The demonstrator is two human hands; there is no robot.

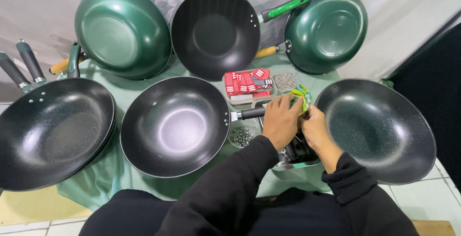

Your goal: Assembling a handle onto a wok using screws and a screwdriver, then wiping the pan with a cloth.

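The left hand (281,120) and the right hand (314,128) sit close together, and both have their fingers curled shut around a small bunch of green and yellow plastic pieces (301,95), held just above a shiny metal tray (288,161). At nine o'clock from the hands lies a big round black pan with a dark handle (175,126), its handle tip touching the left hand, and at three o'clock lies another wide black pan (379,130). At eleven o'clock sits a clear box of red and white packets (247,84), and at seven o'clock, just beside the left wrist, a small bowl of silver screws (241,136).
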